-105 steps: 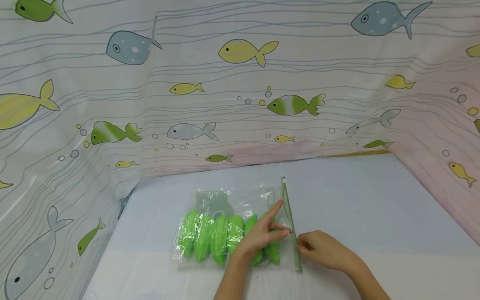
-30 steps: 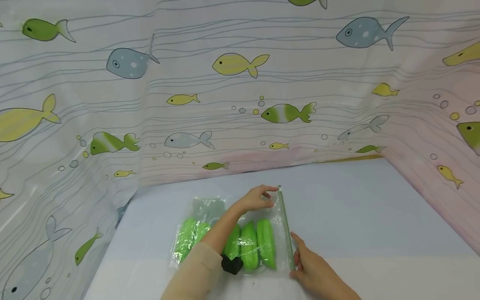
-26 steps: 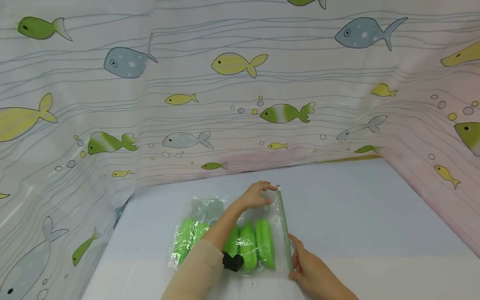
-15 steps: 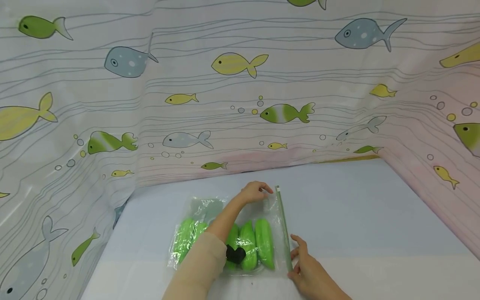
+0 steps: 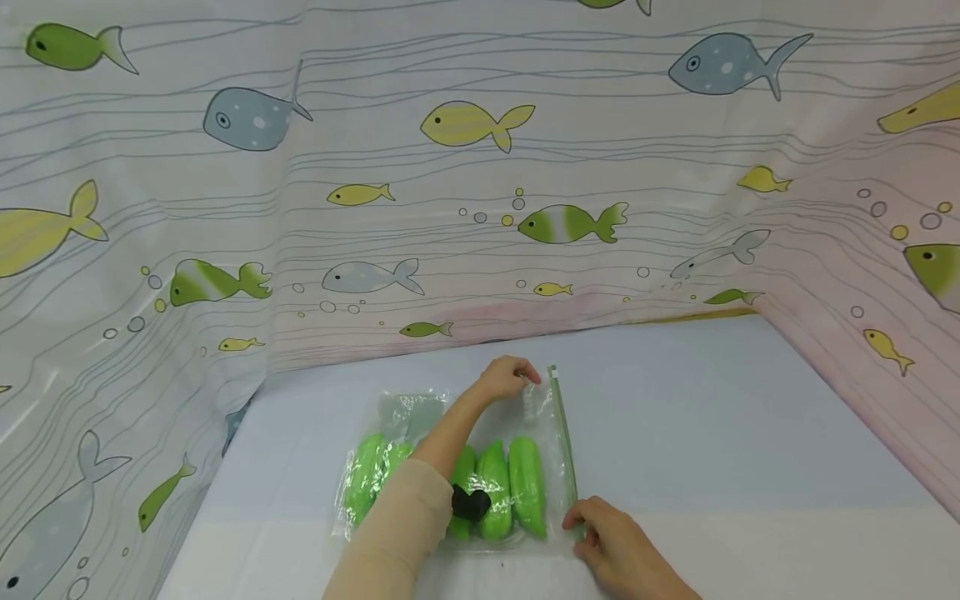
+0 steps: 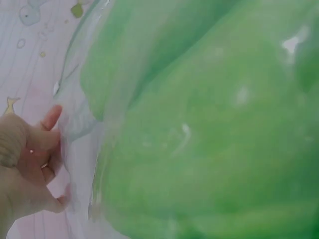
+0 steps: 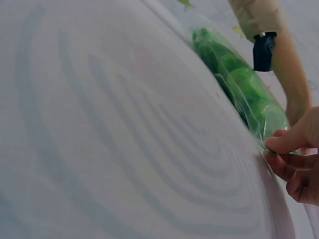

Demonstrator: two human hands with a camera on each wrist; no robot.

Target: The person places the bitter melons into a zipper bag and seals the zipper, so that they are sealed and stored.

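A clear zip bag (image 5: 550,500) lies flat on the table with several long, light-green, tapered pieces (image 5: 527,487) inside; their kind is unclear. Its grey-green zip strip (image 5: 564,433) runs along the right side, with a small white piece at the far end. My left hand (image 5: 508,377) reaches across the bag to its far right corner, fingers bent loosely and a little apart from the strip. In the left wrist view the fingers (image 6: 50,119) and thumb are spread beside the film. My right hand (image 7: 299,154) pinches the strip's near end between thumb and fingers.
A black wrist mount (image 5: 470,503) on my left forearm hangs over the bag. The fish-print sheet (image 5: 480,250) stands as a wall behind and at both sides. The pale table (image 5: 675,417) stretches to the right of the bag.
My left hand was over the bag's middle right, went to the far end of the strip, then drew slightly left from it. My right hand's forefinger has come down onto the strip's near end.
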